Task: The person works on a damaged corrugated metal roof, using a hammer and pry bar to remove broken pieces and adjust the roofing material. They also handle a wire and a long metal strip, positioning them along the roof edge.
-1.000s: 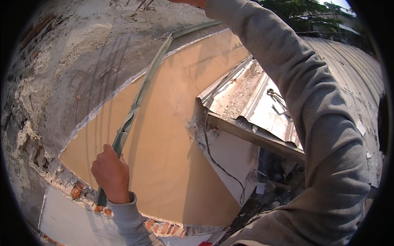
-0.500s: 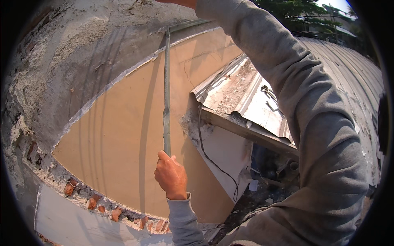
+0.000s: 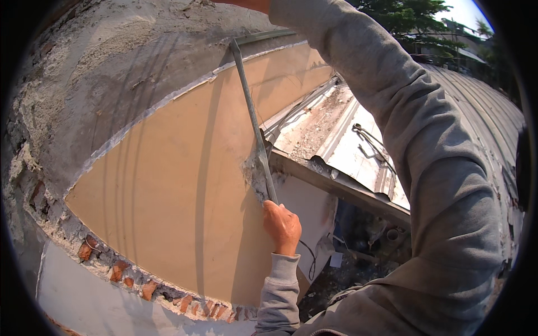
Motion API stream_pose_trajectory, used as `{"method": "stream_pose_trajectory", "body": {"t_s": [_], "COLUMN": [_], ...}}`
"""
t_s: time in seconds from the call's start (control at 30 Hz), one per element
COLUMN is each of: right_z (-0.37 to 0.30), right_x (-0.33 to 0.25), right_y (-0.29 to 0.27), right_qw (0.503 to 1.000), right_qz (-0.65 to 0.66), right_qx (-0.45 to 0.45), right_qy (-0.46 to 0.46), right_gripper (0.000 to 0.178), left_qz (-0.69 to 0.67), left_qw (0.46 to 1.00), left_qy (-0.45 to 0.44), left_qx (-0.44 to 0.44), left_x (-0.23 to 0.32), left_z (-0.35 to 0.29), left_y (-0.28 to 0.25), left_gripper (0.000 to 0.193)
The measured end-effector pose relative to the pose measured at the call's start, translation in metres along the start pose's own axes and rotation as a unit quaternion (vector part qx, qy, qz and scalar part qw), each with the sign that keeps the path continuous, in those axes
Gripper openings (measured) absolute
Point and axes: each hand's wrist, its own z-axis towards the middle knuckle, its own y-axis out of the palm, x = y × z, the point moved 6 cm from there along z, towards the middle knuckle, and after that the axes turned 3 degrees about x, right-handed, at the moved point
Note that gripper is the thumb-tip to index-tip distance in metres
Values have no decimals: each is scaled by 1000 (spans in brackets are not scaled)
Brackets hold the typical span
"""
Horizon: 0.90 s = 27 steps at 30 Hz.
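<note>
Swung rightward since the earlier frame: low end of a bent metal strip [image 3: 252, 113], gripped in the left hand [image 3: 282, 227]

Largest, behind: tan wall [image 3: 162, 179], bordered below by broken brick [image 3: 148, 290]. Beside it, metal roof [image 3: 344, 148]. Raised across the view, elbow bent: right arm in a grey sleeve [image 3: 437, 151], perhaps for steadying the strip's upper length. Right hand [image 3: 249, 4] mostly cut off at the top; fingers impossible to tell. Slanting down before the wall: strip, sharply folded near the top. Clamped around its low end: left fingers, wrist nearly straight, probably for leverage. Smallest, on the roof: dark pincers [image 3: 358, 129].
</note>
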Motion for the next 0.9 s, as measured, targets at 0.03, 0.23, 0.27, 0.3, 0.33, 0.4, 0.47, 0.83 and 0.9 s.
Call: {"method": "stream_pose_trajectory", "body": {"t_s": [0.03,0.23,0.27,0.3,0.33,0.4,0.47,0.83,0.9], "right_z": [-30,-131,-115,-101,-88,-51,-34,-102,-63], "right_x": [-6,-23,-24,-23,-23,-13,-12,12,18], "right_y": [8,95,97,95,86,64,53,90,82], "right_qw": [999,917,928,940,959,989,999,946,979], "right_qz": [-21,-148,-119,-107,-77,-55,11,-139,-108], "right_qx": [-35,-357,-337,-312,-256,-130,-47,-271,-155], "right_qy": [-1,-101,-108,-93,-92,-52,-6,-107,-78], "right_gripper": [70,59,57,55,53,59,55,15,29], "left_qz": [1,63,60,72,102,81,70,163,168], "left_qw": [1000,997,997,996,993,995,996,984,983], "left_qy": [-9,25,34,41,48,49,49,66,66], "left_qx": [-15,-29,-19,-18,-16,-25,-28,-37,-41], "left_x": [-3,-7,-6,-7,-7,-7,-5,-18,-24], "left_z": [2,14,16,16,16,14,10,36,45], "left_y": [-3,-43,-45,-49,-49,-42,-31,-83,-99], "left_gripper": [16,17,15,13,12,12,13,12,15]}}
